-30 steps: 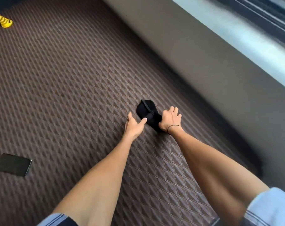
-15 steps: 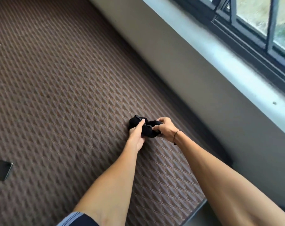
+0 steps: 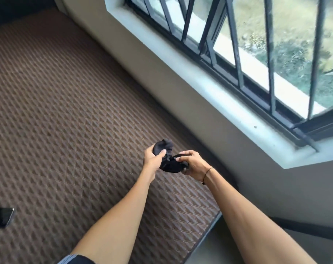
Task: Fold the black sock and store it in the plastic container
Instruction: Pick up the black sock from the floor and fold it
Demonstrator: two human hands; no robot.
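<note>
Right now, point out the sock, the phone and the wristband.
sock [image 3: 170, 164]: head view, on the bunched middle between the hands.
phone [image 3: 1, 216]: head view, on its dark face, at the left edge on the mat.
wristband [image 3: 207, 173]: head view, on the thin dark band round the right wrist.

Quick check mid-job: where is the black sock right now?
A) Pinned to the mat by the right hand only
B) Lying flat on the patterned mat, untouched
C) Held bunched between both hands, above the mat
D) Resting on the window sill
C: the black sock is bunched between the left hand and the right hand, each with a grip on it, lifted over the patterned mat.
</note>
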